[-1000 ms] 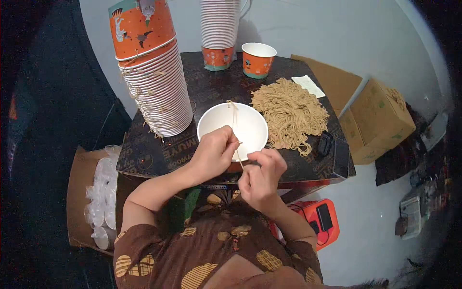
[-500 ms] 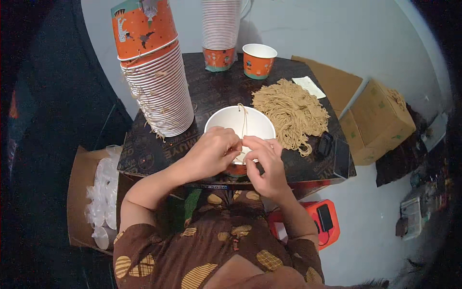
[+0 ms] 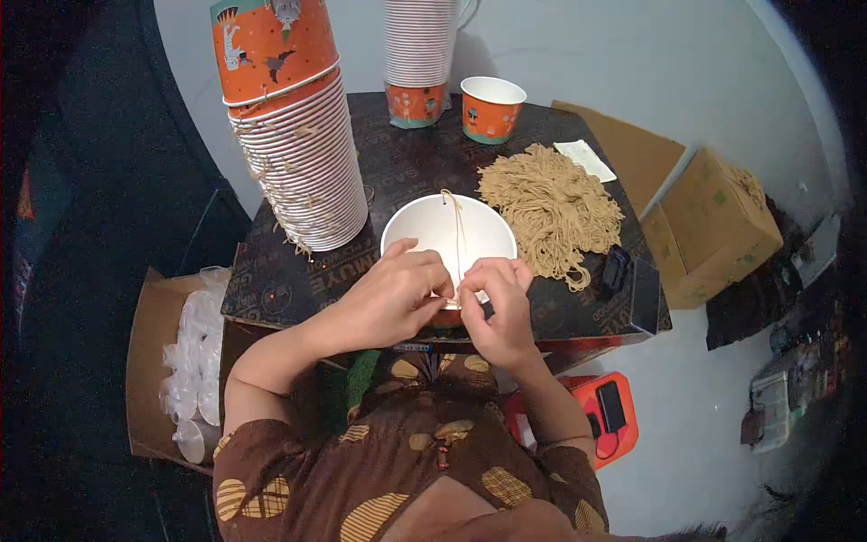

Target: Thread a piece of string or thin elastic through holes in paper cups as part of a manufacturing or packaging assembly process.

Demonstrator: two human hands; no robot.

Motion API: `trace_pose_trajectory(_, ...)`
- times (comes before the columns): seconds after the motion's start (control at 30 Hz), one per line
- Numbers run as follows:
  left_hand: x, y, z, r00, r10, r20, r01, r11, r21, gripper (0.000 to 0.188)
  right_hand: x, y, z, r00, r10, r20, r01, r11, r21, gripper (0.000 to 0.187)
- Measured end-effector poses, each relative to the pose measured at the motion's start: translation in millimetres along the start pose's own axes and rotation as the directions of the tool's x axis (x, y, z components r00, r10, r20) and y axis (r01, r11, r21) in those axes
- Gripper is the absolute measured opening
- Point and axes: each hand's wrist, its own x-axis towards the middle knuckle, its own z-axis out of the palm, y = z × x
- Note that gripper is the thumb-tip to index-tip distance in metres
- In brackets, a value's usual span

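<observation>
A white-lined paper bucket (image 3: 414, 228) stands at the table's near edge with its mouth facing me. A thin tan cord (image 3: 459, 233) is fixed at its far rim and runs across the opening to the near rim. There my left hand (image 3: 395, 294) pinches the cord's end from the left, fingertips at the rim. My right hand (image 3: 499, 312) pinches it from the right, thumb and forefinger closed, almost touching the left fingertips. The fingers hide the exact spot where the cord meets the rim. Just right of the bucket lies a heap of tan cords (image 3: 551, 210).
A tall stack of corded orange buckets (image 3: 302, 172) rises on the left of the dark table (image 3: 298, 289). Behind stand another bucket stack (image 3: 417, 54) and a single orange bucket (image 3: 492, 113). Cardboard boxes flank the table, one box (image 3: 149, 379) holding plastic-wrapped items.
Both hands stay at the near rim; the fingertips have shifted slightly down and the right fingers have drawn closer together. The view has tilted a little.
</observation>
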Motion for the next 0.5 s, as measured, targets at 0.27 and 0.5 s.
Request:
trace_pose_trajectory(0.27, -2.4, -0.4, 2.5, 0.998, 0.009, -0.063, -0.012, 0.999, -0.035, 0.008, 4.0, -13.8, -5.4, 0.999, 0.031, 0.015, -0.030, 0.998, -0.062, 0.013)
trace_pose_trajectory(0.5, 1.3, -1.9, 6.8, 0.989, -0.100, -0.111, 0.083, 0.986, -0.147, 0.013, 3.7, -9.7, -9.8, 0.997, -0.001, 0.078, 0.006, 0.998, -0.063, 0.010)
